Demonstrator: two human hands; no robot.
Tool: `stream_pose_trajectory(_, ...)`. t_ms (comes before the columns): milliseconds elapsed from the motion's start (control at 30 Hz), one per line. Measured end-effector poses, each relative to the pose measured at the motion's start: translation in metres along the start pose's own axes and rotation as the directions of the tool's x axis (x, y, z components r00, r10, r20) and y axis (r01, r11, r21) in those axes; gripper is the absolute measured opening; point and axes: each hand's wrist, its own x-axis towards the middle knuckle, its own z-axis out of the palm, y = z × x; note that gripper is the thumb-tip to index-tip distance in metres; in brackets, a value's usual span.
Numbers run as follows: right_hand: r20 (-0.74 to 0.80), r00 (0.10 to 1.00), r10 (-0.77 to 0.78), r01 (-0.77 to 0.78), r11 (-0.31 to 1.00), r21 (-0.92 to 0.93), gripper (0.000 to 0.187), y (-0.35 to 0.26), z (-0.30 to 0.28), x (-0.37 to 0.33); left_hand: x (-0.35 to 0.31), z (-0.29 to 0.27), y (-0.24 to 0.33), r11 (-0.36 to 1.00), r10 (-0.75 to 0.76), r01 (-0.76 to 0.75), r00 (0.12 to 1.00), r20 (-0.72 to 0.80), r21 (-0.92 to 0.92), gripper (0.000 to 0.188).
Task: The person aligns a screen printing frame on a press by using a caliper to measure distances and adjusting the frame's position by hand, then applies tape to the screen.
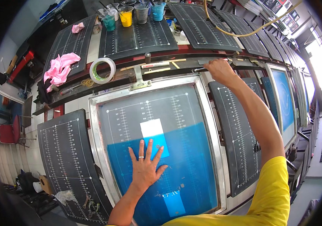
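Observation:
A silk-screen frame (pixel 95 141) with silver metal edges lies over a black printing board, its mesh clear at the far part and blue nearer me. My left hand (pixel 146 169), a ring on one finger, rests flat with spread fingers on the blue mesh. Under the mesh by its fingertips shows a white sheet (pixel 151 128), partly tinted blue. My right hand (pixel 221 71) reaches to the dark rail beyond the frame's far right corner, fingers closed. From it a thin silver metal tool (pixel 198 70) sticks out to the left; its kind is unclear. A metal clamp (pixel 139 80) joins the frame's far edge.
On the rail stand a tape roll (pixel 103 71) and a marker (pixel 154 65). Beyond are pink cloths (pixel 61 69) and paint cups (pixel 126 17). Black boards (pixel 68 162) flank the frame; another framed screen (pixel 283 100) is at right. A yellowish hose (pixel 243 35) hangs above.

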Motion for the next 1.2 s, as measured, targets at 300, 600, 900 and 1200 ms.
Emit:
stream_pose_trajectory(300, 0.092, 0.99, -0.111, 0.129, 0.964, -0.231, 0.011, 0.0, -0.003, 0.026, 0.001, 0.003, -0.002, 1.0, 0.016, -0.016, 1.0, 0.016, -0.009, 0.069)
stream_pose_trajectory(600, 0.238, 0.96, -0.149, 0.229, 0.907, -0.353, 0.013, -0.048, -0.026, 0.059, 0.0, 0.002, -0.003, 1.0, 0.001, 0.0, 0.999, 0.037, -0.018, 0.069)
stream_pose_trajectory(900, 0.087, 0.992, -0.096, 0.11, 0.98, -0.168, 0.011, 0.012, 0.021, 0.027, 0.001, 0.0, -0.002, 1.0, 0.012, -0.011, 1.0, 0.025, -0.022, 0.07)
stream_pose_trajectory(1200, -0.19, 0.964, 0.188, -0.117, 0.936, 0.333, 0.014, 0.019, 0.056, -0.01, 0.0, 0.0, -0.003, 1.0, 0.004, -0.003, 0.999, 0.036, -0.016, 0.069)
